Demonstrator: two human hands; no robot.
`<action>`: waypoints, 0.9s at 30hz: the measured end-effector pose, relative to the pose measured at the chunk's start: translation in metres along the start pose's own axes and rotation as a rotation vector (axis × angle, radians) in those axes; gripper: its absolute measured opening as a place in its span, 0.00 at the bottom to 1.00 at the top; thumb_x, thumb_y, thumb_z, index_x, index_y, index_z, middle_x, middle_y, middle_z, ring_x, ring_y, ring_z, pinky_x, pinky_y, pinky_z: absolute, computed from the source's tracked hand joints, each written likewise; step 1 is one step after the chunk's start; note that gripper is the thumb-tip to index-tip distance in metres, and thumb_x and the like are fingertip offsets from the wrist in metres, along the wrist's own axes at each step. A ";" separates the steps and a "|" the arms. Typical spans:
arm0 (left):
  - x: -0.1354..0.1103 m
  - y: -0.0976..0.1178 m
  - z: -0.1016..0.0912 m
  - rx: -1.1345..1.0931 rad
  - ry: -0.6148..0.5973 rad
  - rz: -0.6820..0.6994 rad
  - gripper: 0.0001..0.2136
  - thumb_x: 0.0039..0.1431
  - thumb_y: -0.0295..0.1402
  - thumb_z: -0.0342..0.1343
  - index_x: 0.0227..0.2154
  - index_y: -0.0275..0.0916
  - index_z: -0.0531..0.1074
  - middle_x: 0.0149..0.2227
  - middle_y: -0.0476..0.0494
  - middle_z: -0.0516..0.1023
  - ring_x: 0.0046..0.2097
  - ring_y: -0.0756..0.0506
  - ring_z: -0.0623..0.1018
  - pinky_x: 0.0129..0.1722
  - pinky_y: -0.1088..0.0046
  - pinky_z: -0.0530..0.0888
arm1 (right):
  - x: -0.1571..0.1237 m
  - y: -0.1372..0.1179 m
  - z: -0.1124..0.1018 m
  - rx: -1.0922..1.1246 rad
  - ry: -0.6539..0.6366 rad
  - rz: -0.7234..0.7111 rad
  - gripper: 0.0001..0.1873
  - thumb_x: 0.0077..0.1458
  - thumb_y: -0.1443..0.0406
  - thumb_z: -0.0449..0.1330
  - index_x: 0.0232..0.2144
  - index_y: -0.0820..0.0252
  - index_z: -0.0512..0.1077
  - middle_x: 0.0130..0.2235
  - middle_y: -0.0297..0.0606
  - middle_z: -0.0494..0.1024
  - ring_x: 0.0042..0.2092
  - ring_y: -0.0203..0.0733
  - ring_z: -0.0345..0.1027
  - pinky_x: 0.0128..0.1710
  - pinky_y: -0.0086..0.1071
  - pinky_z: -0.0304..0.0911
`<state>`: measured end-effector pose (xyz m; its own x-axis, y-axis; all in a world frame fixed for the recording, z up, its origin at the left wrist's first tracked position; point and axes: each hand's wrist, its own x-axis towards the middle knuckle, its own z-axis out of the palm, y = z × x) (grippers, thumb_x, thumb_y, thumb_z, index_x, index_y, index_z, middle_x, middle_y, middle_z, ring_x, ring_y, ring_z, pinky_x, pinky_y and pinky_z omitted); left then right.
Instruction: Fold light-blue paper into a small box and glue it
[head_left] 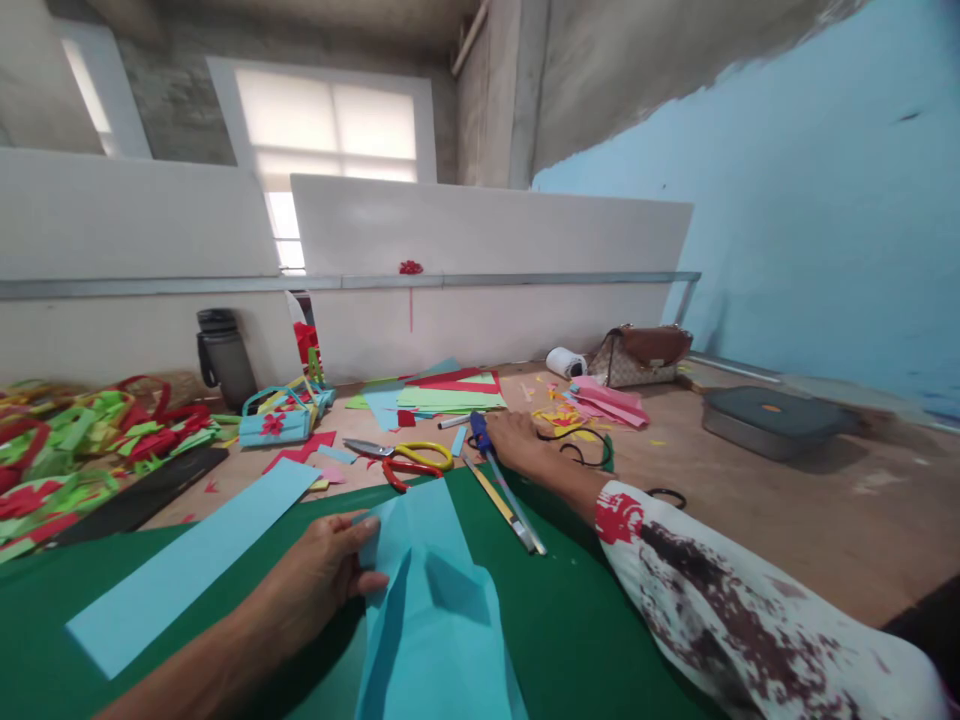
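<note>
1. The light-blue folded paper piece [442, 630] lies at the near middle of the dark-green sheet [577, 600]; the left hand [319, 565] pinches its left edge, thumb on top. A light grip should spare the thin folds from creasing.
2. The right hand [514, 440] rests at the blue-bodied tool with a long clear stick [480, 432], probably a glue gun; its fingers are hidden, so I cannot tell whether they grip. Best to take it by the body, away from any hot tip.
3. Mind the slim yellow tool [495, 497] alongside and the red-and-yellow-handled scissors [411, 458] just left; lifting straight up should avoid both.
</note>
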<state>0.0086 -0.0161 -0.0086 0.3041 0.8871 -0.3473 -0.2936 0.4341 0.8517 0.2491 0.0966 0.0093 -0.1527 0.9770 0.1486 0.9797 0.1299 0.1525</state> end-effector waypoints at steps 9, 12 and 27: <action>-0.010 0.006 -0.009 0.043 0.025 0.055 0.03 0.55 0.26 0.57 0.29 0.33 0.68 0.24 0.48 0.72 0.24 0.51 0.76 0.23 0.79 0.77 | -0.012 -0.010 -0.056 0.368 0.163 -0.027 0.16 0.59 0.61 0.55 0.48 0.61 0.66 0.48 0.41 0.70 0.45 0.43 0.68 0.42 0.42 0.66; -0.016 0.012 -0.012 0.022 0.050 0.072 0.03 0.57 0.27 0.56 0.31 0.32 0.70 0.26 0.44 0.75 0.27 0.49 0.77 0.23 0.78 0.77 | -0.027 -0.012 -0.079 0.551 0.167 -0.134 0.13 0.60 0.62 0.51 0.43 0.61 0.70 0.41 0.41 0.75 0.42 0.44 0.69 0.39 0.34 0.66; -0.008 0.019 -0.026 -0.038 0.061 0.046 0.13 0.63 0.33 0.46 0.38 0.29 0.72 0.31 0.38 0.78 0.28 0.46 0.78 0.17 0.76 0.76 | -0.120 -0.035 -0.062 1.124 -0.218 -0.445 0.12 0.49 0.62 0.60 0.39 0.53 0.73 0.35 0.37 0.78 0.32 0.41 0.72 0.27 0.29 0.67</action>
<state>-0.0224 -0.0107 -0.0003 0.2340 0.9137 -0.3324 -0.3406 0.3972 0.8522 0.2256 -0.0360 0.0468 -0.5828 0.8043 0.1162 0.4312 0.4272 -0.7947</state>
